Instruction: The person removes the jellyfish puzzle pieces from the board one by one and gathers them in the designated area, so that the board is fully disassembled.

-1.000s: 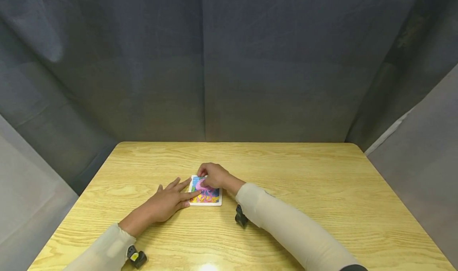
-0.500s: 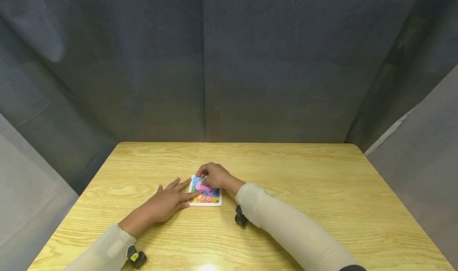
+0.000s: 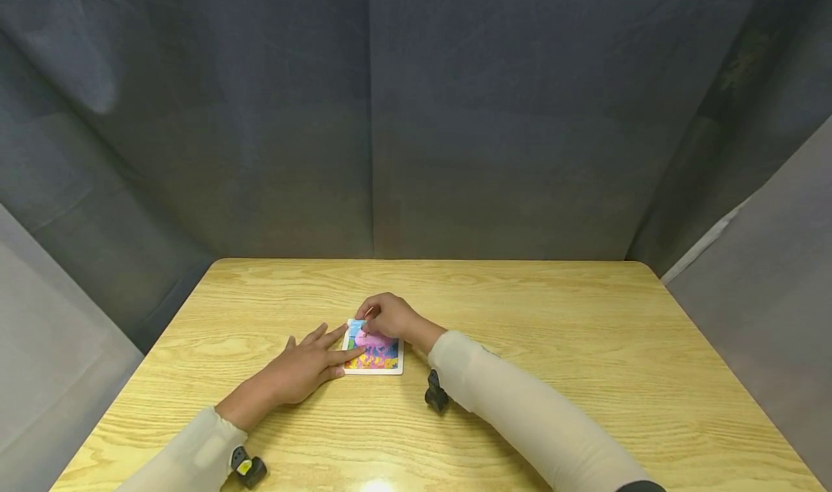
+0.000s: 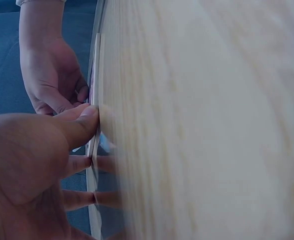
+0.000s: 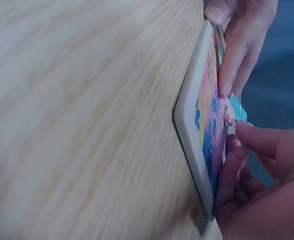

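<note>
A small square picture puzzle [image 3: 383,371] with a white border and a pink figure over yellow flowers lies on the wooden table. My left hand [image 3: 301,369] comes from the left with fingers spread and straight. One of its fingers crosses the picture, and others rest at the left border. At the puzzle's upper part, my right hand [image 3: 388,317] pinches a teal and pink puzzle piece [image 5: 240,109] between thumb and fingers. In the right wrist view this piece stands tilted up from the picture. The picture's upper right is hidden under the right hand.
The wood-grain table [image 3: 552,347] extends around the puzzle on all sides. Dark cloth [image 3: 416,116] hangs behind its far edge, with lighter cloth panels at both sides. A small black camera [image 3: 249,469] sits at the left wrist.
My right hand has risen slightly, and the light blue upper left corner of the picture shows paler and tilted. My left hand has stayed in place.
</note>
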### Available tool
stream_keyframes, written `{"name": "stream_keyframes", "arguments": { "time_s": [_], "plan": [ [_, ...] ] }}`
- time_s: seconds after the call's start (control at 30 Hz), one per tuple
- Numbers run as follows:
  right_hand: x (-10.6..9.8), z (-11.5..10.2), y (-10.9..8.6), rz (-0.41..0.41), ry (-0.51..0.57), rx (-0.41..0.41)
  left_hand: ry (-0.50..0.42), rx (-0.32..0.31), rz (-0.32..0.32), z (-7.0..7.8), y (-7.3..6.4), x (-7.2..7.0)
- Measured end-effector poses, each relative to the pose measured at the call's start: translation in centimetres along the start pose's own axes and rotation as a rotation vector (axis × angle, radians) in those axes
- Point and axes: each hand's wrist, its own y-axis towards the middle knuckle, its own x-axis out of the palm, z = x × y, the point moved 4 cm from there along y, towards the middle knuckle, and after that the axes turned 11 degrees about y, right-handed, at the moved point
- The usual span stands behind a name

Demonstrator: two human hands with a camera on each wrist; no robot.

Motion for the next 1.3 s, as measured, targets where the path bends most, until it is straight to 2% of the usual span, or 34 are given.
{"name": "stream_keyframes", "arguments": {
  "time_s": [0.33,0.77,1.0,1.3],
  "plan": [
    [0.1,0.1,-0.1,0.041,0.037,0.033,0.001,-0.017,-0.014,0.0,0.0,-0.1],
    [-0.1,0.1,-0.2,0.093,0.076,0.056,-0.001,0.001,-0.007,0.1,-0.1,-0.1],
    [-0.4,0.3,0.0,0.095,0.093,0.060,0.002,0.005,0.000,0.1,-0.1,-0.1],
    [-1.0,0.7,-0.3,0.086,0.175,0.065,-0.013,0.002,-0.004,0.2,-0.1,-0.1]
  ]
}}
